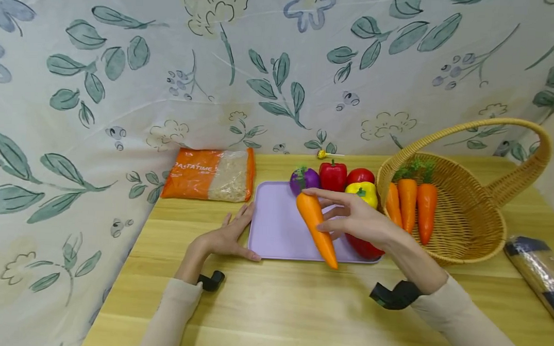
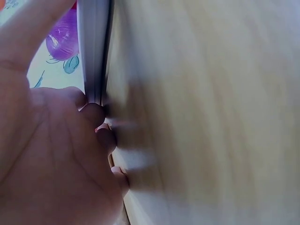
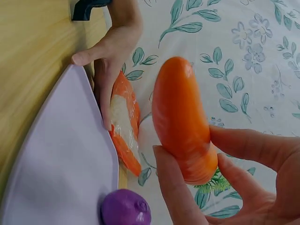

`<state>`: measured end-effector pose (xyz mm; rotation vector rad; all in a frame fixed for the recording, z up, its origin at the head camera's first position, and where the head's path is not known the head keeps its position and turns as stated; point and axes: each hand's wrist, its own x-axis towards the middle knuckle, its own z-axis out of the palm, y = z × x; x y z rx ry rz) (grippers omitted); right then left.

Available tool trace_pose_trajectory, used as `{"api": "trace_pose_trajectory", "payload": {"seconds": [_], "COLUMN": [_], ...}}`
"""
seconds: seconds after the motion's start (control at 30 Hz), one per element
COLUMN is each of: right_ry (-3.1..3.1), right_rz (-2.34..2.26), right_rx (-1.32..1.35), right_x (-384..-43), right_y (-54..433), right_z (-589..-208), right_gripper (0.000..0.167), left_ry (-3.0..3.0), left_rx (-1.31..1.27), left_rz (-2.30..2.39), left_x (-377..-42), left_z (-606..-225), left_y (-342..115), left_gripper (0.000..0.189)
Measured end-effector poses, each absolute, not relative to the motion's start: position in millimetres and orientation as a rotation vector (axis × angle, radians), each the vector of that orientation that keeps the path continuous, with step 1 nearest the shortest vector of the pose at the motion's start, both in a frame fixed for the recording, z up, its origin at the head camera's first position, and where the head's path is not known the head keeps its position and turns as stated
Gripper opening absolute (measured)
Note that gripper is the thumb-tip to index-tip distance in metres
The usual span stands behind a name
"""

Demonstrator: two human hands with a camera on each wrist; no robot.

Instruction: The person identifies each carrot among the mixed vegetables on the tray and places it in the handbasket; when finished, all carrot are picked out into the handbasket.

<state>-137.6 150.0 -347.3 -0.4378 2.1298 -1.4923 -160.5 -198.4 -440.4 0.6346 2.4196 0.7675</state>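
Observation:
My right hand (image 1: 363, 220) pinches an orange carrot (image 1: 318, 230) between thumb and fingers, above the lilac tray (image 1: 277, 219). The carrot tilts, its narrow tip toward the tray's front edge; the right wrist view shows its thick body (image 3: 183, 117) up close. At the tray's left edge my left hand (image 1: 230, 237) lies with fingers extended, touching the rim. Along the tray's back and right side sit a round purple vegetable (image 1: 304, 180), a red bell pepper (image 1: 332, 176), a round red item (image 1: 361, 175), a yellow pepper (image 1: 365, 191) and another red item (image 1: 364, 247), partly hidden by my right hand.
A wicker basket (image 1: 470, 222) with a tall handle holds orange carrots (image 1: 426, 213) at the right. An orange pasta bag (image 1: 207, 173) lies back left. Behind the tray is a yellow lollipop (image 1: 321, 154). A dark-ended clear package (image 1: 539, 275) lies far right.

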Motion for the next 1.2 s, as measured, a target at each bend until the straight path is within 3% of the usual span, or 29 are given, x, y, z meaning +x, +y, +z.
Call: {"api": "trace_pose_trajectory", "payload": {"seconds": [0.6, 0.97, 1.2], "right_ry": [2.437, 2.504, 2.55], "right_rz": [-1.225, -1.183, -1.296], "right_rx": [-0.254, -0.148, -0.072], "right_x": [-95, -87, -100], "right_y": [316, 358, 370], "right_z": [-351, -364, -370], "right_gripper": [0.071, 0.08, 0.079], "left_ry": [2.411, 2.428, 2.43], "left_rx": [0.675, 0.651, 0.652], "left_rz": [0.822, 0.774, 0.767], "left_x": [-161, -161, -161], "left_z": [-443, -441, -442], "left_y": [-202, -200, -200], "left_gripper": [0.139, 0.136, 0.136]}}
